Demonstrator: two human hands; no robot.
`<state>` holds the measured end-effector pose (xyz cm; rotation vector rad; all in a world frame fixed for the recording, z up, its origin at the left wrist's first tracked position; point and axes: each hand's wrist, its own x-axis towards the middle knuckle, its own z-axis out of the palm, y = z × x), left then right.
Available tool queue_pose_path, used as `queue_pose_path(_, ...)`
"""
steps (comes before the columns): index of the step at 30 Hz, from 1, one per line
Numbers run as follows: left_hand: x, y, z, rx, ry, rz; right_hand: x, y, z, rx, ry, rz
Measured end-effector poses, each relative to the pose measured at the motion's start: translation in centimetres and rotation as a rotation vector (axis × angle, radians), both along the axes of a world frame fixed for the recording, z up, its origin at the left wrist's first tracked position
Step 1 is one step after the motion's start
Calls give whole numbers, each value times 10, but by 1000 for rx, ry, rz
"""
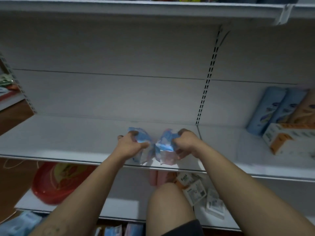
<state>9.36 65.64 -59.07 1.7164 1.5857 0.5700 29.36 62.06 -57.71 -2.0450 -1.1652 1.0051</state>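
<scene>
— What is closest?
— A bare knee point(168, 206). Behind it is a lower shelf point(122, 203) with a round red plastic tray point(51, 183) towards its left end and small white-and-orange boxes point(194, 189) to the right, partly hidden by the knee.

— And the hands?
— They are at the front edge of the white metal shelf point(68, 142) above. The left hand point(131, 145) curls its fingers round a soft blue-and-white plastic pack point(142, 137). The right hand point(185, 142) grips a soft blue, white and pink plastic pack point(163, 147). The packs touch between the hands.

— Which way do they lie?
— Each seems to run front to back, with near ends at the front edge and far ends splaying apart. Blur and crumpling hide the print and the true outlines.

— Is there room around them?
— Open shelf runs left and back to the rear panel point(119, 91). Well apart on the right stand tall light-blue packs point(271, 109) and a white-and-orange carton point(289, 137), cut off by the frame.
</scene>
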Motion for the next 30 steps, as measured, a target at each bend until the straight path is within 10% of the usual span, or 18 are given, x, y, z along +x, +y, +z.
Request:
queue_pose_path(4, -43, 20, 15, 221, 272, -156, 18, 1, 15, -110, -709, 266)
queue_pose_path(9, -63, 53, 13, 334, 570, -529, 22, 11, 15, 25, -1045, 702)
queue_pose_path(15, -48, 77, 10, 313, 654, -817, 16, 38, -13, 65, -1014, 819)
queue_pose_path(30, -42, 82, -6, 435, 368, -300, 61, 36, 16, -86, -838, 460)
